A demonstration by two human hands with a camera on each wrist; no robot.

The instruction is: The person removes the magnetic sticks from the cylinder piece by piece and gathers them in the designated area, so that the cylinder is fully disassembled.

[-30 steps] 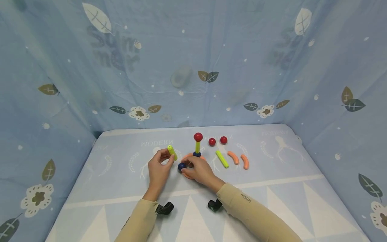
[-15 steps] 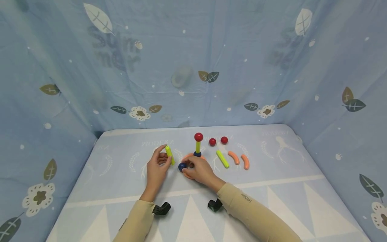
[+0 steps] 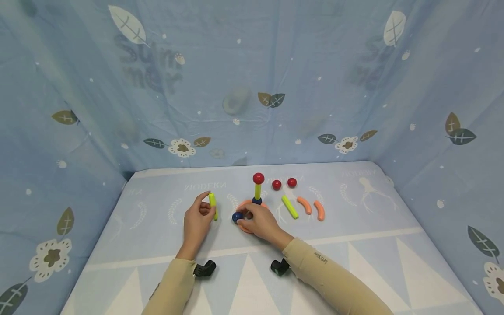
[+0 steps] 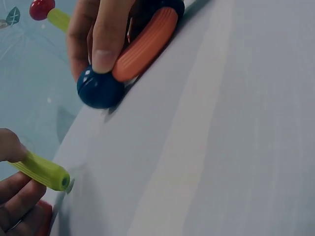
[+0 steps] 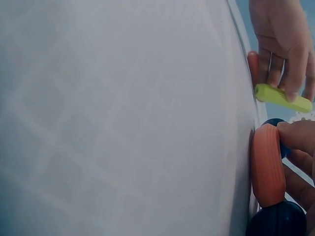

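Observation:
My left hand (image 3: 197, 222) pinches a yellow-green ridged rod (image 3: 213, 206) between thumb and fingers, upright in the head view and left of the orange ring. The left wrist view gives the rod's holed end (image 4: 61, 180). A reddish-orange piece (image 5: 253, 68) shows partly behind that hand. My right hand (image 3: 257, 221) grips a dark blue ball (image 3: 237, 217) on the ring (image 3: 247, 229), which is built of orange curved tubes (image 4: 147, 44) and blue balls. From the ring's far blue ball (image 3: 257, 201) a yellow-green rod (image 3: 257, 191) rises, topped by a red ball (image 3: 258, 178).
Right of the ring lie a loose yellow-green rod (image 3: 289, 207) and two orange curved tubes (image 3: 304, 205). Two red balls (image 3: 277, 185) rest farther back. Patterned cloth (image 3: 252, 87) walls in the table's back and sides. Black wrist devices (image 3: 205, 268) hang under both sleeves.
My left hand has drawn left, away from the ring, and the rod in it has turned from tilted to nearly upright. The right hand stays at the blue ball.

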